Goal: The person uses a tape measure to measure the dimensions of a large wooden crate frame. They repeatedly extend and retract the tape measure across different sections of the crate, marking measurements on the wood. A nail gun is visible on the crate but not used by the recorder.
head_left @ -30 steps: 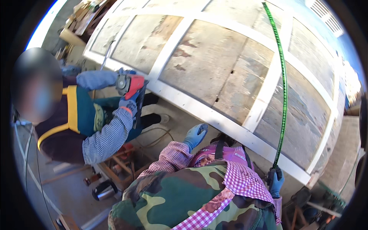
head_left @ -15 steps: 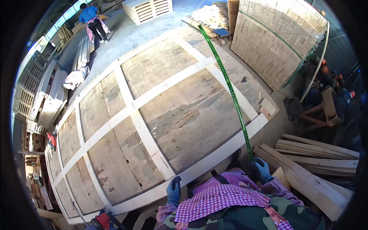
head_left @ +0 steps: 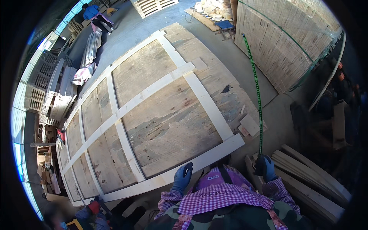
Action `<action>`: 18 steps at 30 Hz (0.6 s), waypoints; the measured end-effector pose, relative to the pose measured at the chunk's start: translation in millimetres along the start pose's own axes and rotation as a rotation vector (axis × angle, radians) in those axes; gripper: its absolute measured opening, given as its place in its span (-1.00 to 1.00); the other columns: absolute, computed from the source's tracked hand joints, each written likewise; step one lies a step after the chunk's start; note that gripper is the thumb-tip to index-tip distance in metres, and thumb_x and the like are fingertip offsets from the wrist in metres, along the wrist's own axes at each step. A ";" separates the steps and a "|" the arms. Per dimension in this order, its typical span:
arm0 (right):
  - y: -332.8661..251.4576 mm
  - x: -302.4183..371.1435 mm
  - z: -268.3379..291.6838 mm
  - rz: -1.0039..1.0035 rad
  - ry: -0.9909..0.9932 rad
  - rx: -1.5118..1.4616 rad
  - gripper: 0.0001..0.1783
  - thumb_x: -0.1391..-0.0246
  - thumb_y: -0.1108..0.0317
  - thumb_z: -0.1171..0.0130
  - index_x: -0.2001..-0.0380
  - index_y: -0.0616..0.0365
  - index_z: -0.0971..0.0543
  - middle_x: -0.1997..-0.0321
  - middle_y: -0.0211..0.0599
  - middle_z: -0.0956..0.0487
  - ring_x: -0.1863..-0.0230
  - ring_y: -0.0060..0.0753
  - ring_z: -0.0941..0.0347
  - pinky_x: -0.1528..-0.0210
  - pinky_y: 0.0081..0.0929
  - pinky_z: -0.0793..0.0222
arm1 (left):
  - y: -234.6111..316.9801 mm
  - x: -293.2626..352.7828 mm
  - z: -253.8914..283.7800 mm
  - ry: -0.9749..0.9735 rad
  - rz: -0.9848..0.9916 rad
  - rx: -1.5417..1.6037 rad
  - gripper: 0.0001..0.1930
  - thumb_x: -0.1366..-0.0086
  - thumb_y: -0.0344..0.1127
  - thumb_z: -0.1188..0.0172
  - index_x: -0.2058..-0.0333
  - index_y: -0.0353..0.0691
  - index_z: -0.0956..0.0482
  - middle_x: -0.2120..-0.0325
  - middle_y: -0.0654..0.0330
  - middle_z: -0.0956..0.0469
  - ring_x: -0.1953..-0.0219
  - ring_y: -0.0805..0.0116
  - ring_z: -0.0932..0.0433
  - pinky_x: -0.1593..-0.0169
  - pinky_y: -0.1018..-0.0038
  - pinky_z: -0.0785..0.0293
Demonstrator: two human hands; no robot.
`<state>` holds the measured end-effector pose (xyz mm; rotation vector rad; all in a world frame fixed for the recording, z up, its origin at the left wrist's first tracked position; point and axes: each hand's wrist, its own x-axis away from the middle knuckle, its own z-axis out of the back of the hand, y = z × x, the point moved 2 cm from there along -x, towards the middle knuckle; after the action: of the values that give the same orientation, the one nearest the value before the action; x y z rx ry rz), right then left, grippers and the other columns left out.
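My right hand (head_left: 265, 168), in a blue glove with a dark palm, is closed around what seems to be a tape measure's case, mostly hidden by the fingers. From it a long green tape blade (head_left: 257, 88) stretches away from me, beyond the right side of the wooden platform. My left hand (head_left: 183, 177), gloved alike, is by the near edge of the frame; its fingers are loosely curved and I see nothing in them. The frame of pale boards (head_left: 153, 92) lies on worn plywood (head_left: 172, 119), its near long board (head_left: 199, 160) just ahead of me.
Loose planks (head_left: 306, 172) lie at my right. A tall strapped stack of wood (head_left: 280, 42) stands far right. At the lower left a co-worker's sleeve (head_left: 101, 220) shows beside the frame with a red-and-black tool. Another person (head_left: 96, 17) stands far left near stacked timber (head_left: 57, 92).
The tape blade has swung right, from across the frame's right end to outside the platform. My view has shifted, and the frame sits further left. More of the co-worker at lower left shows.
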<state>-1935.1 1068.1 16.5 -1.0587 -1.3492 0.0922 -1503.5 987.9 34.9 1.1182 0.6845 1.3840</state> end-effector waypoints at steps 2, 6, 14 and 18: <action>-32.3 8.9 3.6 -0.061 0.017 -0.005 -0.63 -0.15 0.16 -0.10 0.05 0.13 -0.44 0.27 -0.19 -0.55 0.31 -0.19 -0.53 0.40 -0.10 -0.54 | -4.4 -26.2 -21.3 0.066 0.030 0.056 -0.74 -0.27 -0.38 -0.11 0.08 -0.29 -0.54 0.11 0.03 -0.59 0.04 0.17 -0.56 -0.02 0.43 -0.44; -75.7 31.6 15.9 -0.004 0.170 -0.003 -0.65 -0.07 0.22 -0.19 0.11 0.14 -0.48 0.28 -0.17 -0.57 0.36 -0.18 -0.54 0.43 -0.15 -0.54 | 13.0 -72.2 -88.7 0.070 0.055 -0.049 -0.69 -0.30 -0.42 -0.07 -0.01 -0.34 -0.48 0.07 0.06 -0.57 0.01 0.34 -0.52 -0.08 0.48 -0.39; -164.8 -76.1 75.6 -0.067 0.115 0.135 -0.66 -0.13 0.19 -0.15 0.11 0.17 -0.49 0.28 -0.21 -0.57 0.34 -0.32 -0.54 0.46 -0.29 -0.54 | 106.5 -129.4 -216.1 0.032 -0.035 -0.157 -0.68 -0.26 -0.28 -0.16 0.03 -0.23 -0.50 0.00 0.02 -0.48 -0.12 0.03 -0.39 -0.18 0.27 -0.31; -193.9 -167.6 151.7 0.068 0.032 0.250 -0.69 -0.15 0.27 -0.15 0.09 0.18 -0.51 0.34 -0.31 -0.55 0.42 -0.51 -0.47 0.51 -0.49 -0.44 | 118.7 -173.5 -286.8 0.156 0.026 -0.389 -0.57 -0.23 -0.25 -0.18 -0.05 -0.27 -0.42 -0.08 -0.07 -0.38 -0.16 -0.07 -0.32 -0.21 0.19 -0.26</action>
<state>-2204.6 942.6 -1.4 -0.8907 -1.2370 0.2858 -1833.4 861.0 -4.1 0.7195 0.4829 1.5576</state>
